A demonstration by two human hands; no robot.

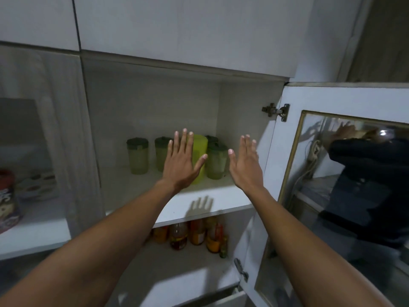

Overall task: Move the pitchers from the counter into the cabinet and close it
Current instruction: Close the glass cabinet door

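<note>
Inside, on the upper shelf (pixel 199 202): green-lidded pitchers (pixel 137 156) flanking a lime one (pixel 199 158); probably light, rigid plastic, best gripped around the body. Raised before them, left hand (pixel 180 163) and right hand (pixel 244 166), both spread flat, empty. Glass door (pixel 345 165) swung wide at right

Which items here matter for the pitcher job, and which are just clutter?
Job:
pitchers on the upper shelf
yellow-green pitcher
open cabinet door
left hand, right hand, both empty and open

Clutter:
bottles on the lower shelf
red tin in the left compartment
</note>
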